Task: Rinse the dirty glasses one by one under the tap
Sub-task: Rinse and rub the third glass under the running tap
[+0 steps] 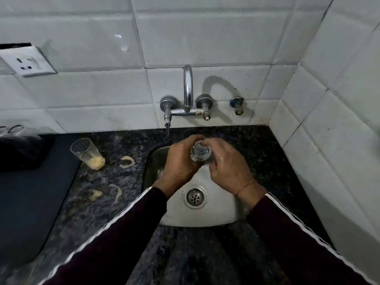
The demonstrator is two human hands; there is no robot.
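Both my hands hold one clear glass (199,152) upright over the steel sink (222,210), under the chrome tap spout (188,85). My left hand (181,163) wraps its left side and my right hand (228,167) grips its right side, fingers over the rim. Both hands look wet. I cannot tell whether water is running. A second glass (87,153) with yellowish residue at its bottom stands on the dark granite counter (115,202), left of the sink.
Yellowish spill rings (126,161) and smears (95,194) mark the counter between the dirty glass and the sink. A dark container (22,149) sits at far left. White tiled walls close in behind and at right. A wall socket (28,62) is at upper left.
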